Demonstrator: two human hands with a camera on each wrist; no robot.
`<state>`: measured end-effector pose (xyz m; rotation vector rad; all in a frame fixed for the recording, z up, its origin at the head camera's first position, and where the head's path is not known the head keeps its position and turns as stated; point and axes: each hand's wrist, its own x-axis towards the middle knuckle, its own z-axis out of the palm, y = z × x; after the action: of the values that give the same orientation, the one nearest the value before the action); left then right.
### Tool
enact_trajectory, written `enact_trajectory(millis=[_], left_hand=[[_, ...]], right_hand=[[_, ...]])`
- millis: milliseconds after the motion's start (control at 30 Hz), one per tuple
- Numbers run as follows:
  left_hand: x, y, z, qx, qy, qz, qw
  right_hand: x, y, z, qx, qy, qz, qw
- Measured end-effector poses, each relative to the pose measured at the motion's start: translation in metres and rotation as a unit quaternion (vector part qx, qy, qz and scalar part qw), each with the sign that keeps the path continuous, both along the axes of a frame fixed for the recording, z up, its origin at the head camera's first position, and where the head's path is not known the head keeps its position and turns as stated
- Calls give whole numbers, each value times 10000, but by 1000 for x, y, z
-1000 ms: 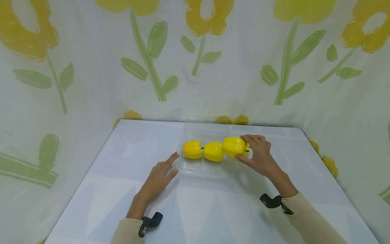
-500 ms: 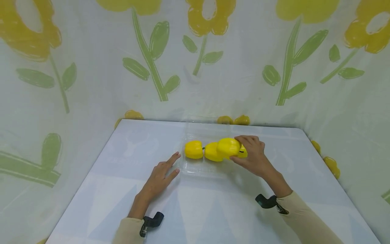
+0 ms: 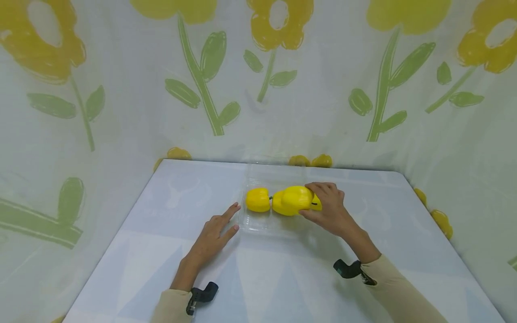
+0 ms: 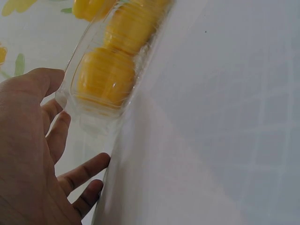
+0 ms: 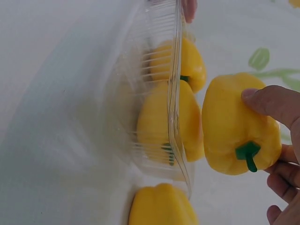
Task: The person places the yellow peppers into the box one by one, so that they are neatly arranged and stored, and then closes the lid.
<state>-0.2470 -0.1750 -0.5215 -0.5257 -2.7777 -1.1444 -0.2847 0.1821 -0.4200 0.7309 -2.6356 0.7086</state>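
Right hand [image 3: 329,211], fingers curled round a yellow pepper [image 3: 296,199], has carried it leftward over the clear tray [image 3: 258,224], above the middle pepper, so placement seems near; left hand [image 3: 212,237] rests flat, fingers straight, on the bench [image 3: 282,278] beside the tray

I count four yellow bell peppers [image 3: 257,200]. The right wrist view shows them all: two behind the tray's clear wall, the held pepper [image 5: 236,124] in my fingers, and a fourth pepper [image 5: 161,206] at the bottom edge. There is one clear plastic tray [image 3: 258,226] and one table [image 3: 282,278]. Two hands are mine, left hand [image 3: 212,235] and right hand [image 3: 329,213]. There are two black wrist mounts [image 3: 202,294], one per arm.
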Motion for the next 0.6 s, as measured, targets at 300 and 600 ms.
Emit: enact_trajectory(millis=[300,600], left_hand=[[1,0,0,-47,-54,65,10000],[2,1,3,-36,-153,83,9998]], right_hand=[[-2,-12,-2,12,-9,123,9999],[-2,-23,-3,81,-97,115,9999]])
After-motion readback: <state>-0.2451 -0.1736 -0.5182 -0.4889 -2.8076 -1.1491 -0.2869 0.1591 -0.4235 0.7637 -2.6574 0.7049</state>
